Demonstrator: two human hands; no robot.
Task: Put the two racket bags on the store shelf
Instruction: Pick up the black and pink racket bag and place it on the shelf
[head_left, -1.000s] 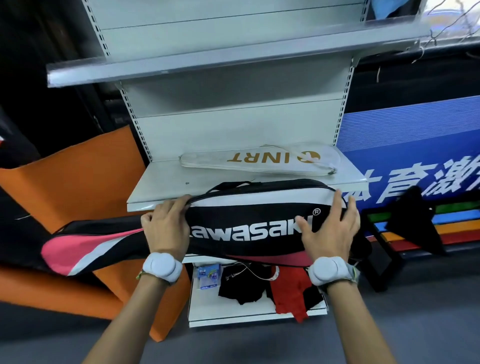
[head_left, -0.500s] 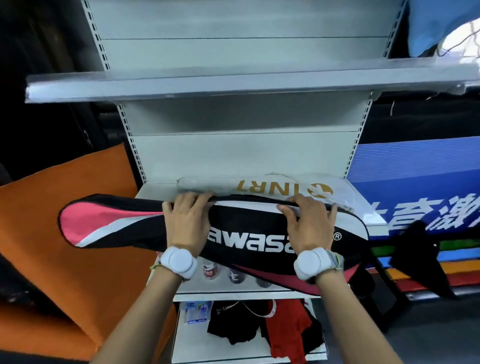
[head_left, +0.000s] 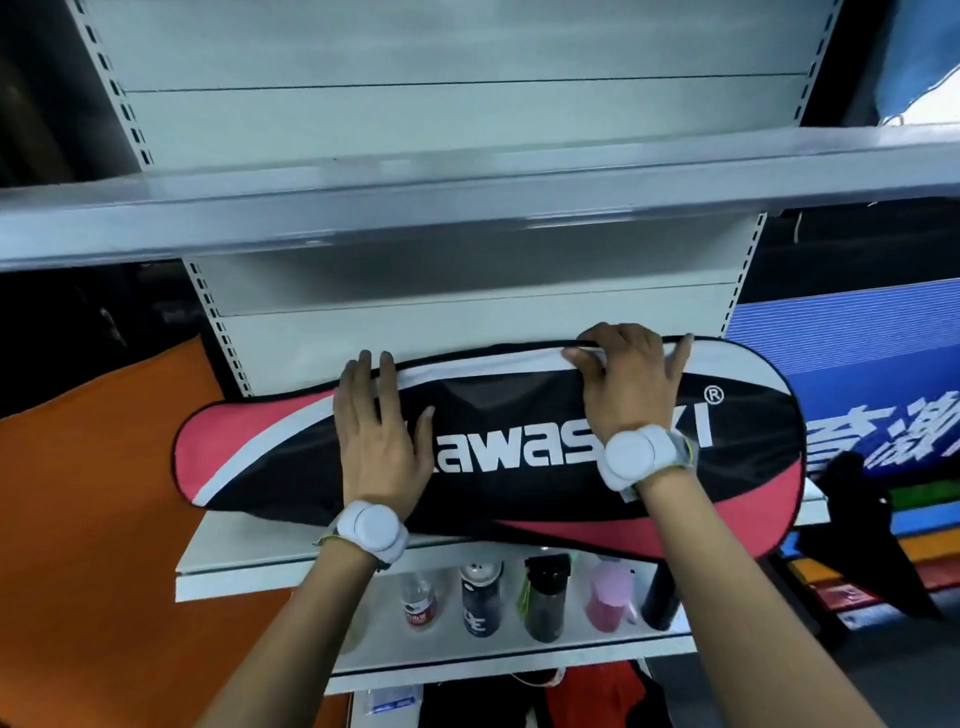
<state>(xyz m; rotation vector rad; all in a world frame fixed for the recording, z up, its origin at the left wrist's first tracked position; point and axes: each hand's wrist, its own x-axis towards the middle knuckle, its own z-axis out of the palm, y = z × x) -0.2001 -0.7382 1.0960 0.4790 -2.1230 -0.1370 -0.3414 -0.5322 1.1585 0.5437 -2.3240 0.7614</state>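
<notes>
A long black, pink and white racket bag (head_left: 498, 452) with white lettering lies lengthwise over the middle shelf (head_left: 249, 558) of the white store rack, its pink end sticking out past the shelf's left side. My left hand (head_left: 382, 434) rests on the bag's front with fingers reaching its top edge. My right hand (head_left: 626, 387) curls over the top edge further right. The white racket bag seen earlier on this shelf is hidden behind the black one.
The upper shelf (head_left: 467, 208) juts out just above my hands. Several bottles (head_left: 480, 597) stand on the shelf below. Dark and red clothing (head_left: 587, 696) lies on the lowest shelf. An orange panel (head_left: 93, 519) is at left, a blue sign (head_left: 852, 374) at right.
Both hands raised the black racket bag from below the shelf edge and pushed it onto the middle shelf, covering the white bag. The view has moved closer to the rack.
</notes>
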